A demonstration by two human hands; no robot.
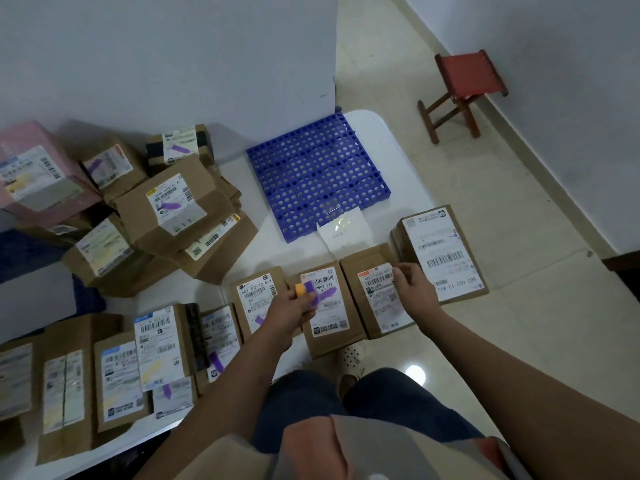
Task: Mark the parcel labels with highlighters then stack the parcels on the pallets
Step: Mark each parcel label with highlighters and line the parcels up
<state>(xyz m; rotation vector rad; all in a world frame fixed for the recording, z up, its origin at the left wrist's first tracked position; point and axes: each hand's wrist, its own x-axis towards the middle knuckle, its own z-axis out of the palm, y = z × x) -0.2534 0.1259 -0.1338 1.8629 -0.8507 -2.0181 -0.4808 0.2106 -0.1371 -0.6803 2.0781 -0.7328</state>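
A perforated blue plastic pallet [317, 174] lies flat on the white surface [398, 161], flanked by taped brown cardboard parcels [173, 209] with glossy labels. A red wooden stool [464, 91] stands well apart on the tiles. Purple and orange highlighters [305, 289] are gripped by the left hand [294, 306], while a label's edge on the boxy cardboard parcel [375, 292] is pinched by the right hand [414, 284].

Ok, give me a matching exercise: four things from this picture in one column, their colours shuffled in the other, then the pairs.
Things:
1. pallet
2. stool
3. box at far left
4. cap in the left hand

Colours:
A. pink
B. orange
C. blue
D. red

Pairs: 1-C, 2-D, 3-A, 4-B
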